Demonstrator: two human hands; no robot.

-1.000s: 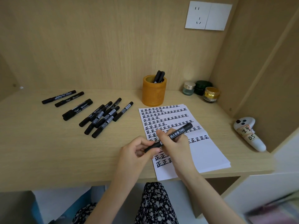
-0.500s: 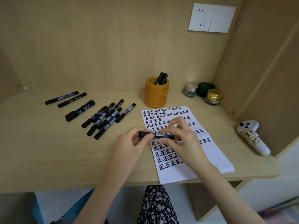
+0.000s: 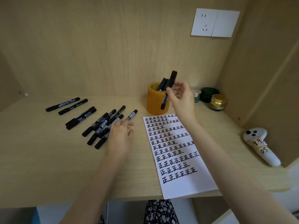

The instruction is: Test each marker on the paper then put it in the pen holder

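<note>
Head view: right hand (image 3: 182, 98) pinches a black marker (image 3: 172, 80), nearly upright, at the orange pen holder (image 3: 153, 103) (other markers (image 3: 163, 84) stand inside); left hand (image 3: 120, 135), fingers relaxed, hangs over loose markers (image 3: 100, 126) beside the paper (image 3: 179, 160).

About eleven black markers (image 3: 80, 118) lie on the tabletop (image 3: 40, 159); they overlap, so the count is not sure. Two more stand in the one orange pen holder (image 3: 153, 104). One marker (image 3: 164, 101) is in the right hand (image 3: 182, 97). There is one pile of paper (image 3: 186, 183), three small jars (image 3: 217, 101), one white controller (image 3: 258, 143) and one wall socket (image 3: 215, 22).
</note>
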